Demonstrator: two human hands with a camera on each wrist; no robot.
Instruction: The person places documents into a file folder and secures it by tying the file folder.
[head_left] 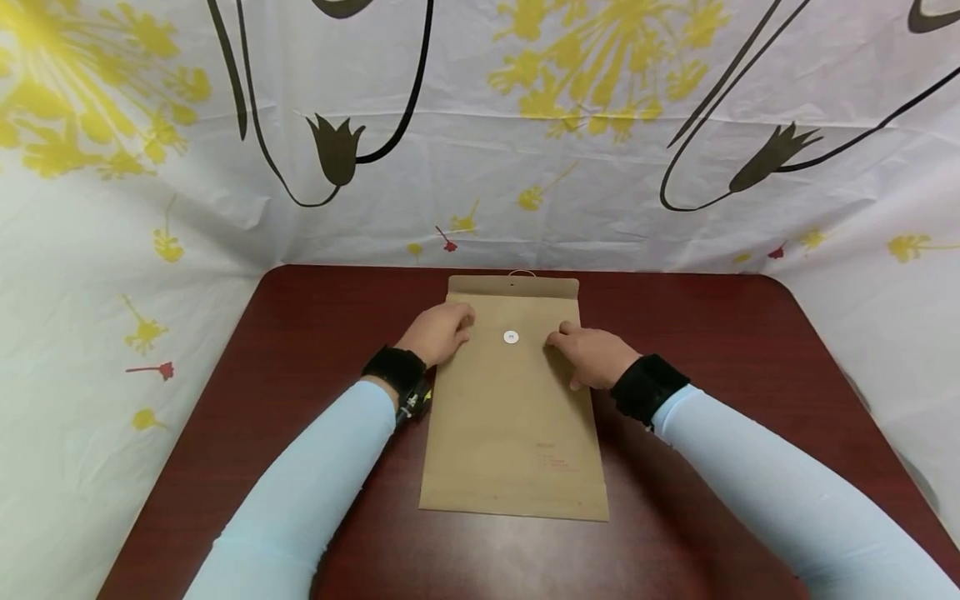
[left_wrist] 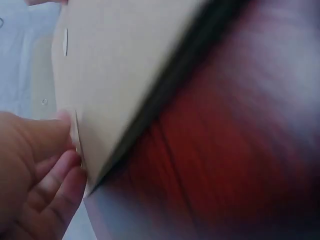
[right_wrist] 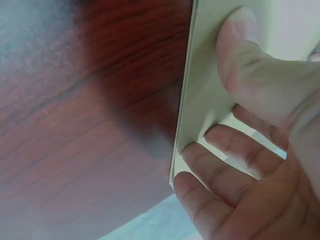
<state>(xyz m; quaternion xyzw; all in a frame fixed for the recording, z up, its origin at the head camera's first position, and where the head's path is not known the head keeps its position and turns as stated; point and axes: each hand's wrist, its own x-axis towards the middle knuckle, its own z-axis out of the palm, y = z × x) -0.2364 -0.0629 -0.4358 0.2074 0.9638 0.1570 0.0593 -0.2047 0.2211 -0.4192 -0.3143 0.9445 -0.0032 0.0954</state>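
Observation:
A brown paper envelope [head_left: 517,400] lies lengthwise on the table, its flap [head_left: 513,286] unfolded at the far end. A white round button [head_left: 511,337] sits on its front, and a thin string [head_left: 522,272] loops beyond the flap. My left hand [head_left: 438,332] pinches the envelope's left edge near the mouth; in the left wrist view the paper's edge [left_wrist: 80,142] runs between thumb and fingers. On the right side my right hand [head_left: 596,357] rests bent fingertips on the paper, and its thumb [right_wrist: 240,55] lies against the surface near the edge.
The dark red wooden table [head_left: 322,321] extends around the envelope. Behind and beside it hangs a white cloth [head_left: 465,192] with yellow and dark flower prints. Small red print [head_left: 557,460] marks the envelope's near right part.

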